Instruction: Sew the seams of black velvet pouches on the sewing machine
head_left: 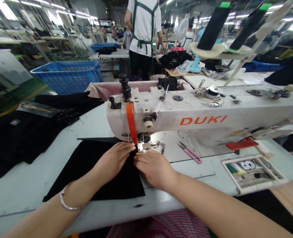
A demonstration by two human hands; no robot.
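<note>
A black fabric piece [91,178] lies on the sewing table, its right edge running under the needle area of a white sewing machine [158,110]. My left hand [113,160] rests on the fabric with its fingers stretched flat, fingertips just left of the presser foot. In front of the foot, my right hand [157,168] has its fingers bent and pressed together at the fabric's right edge. Its fingertips are partly hidden. A strip of orange tape [130,122] hangs down the machine head, close to both hands.
Pink-handled thread snips [192,154] lie right of my right hand. Beyond them, a tray of small parts [254,173] is set in the table. Black garments [19,138] are piled at left, behind them a blue basket [69,76]. A person [145,29] stands ahead.
</note>
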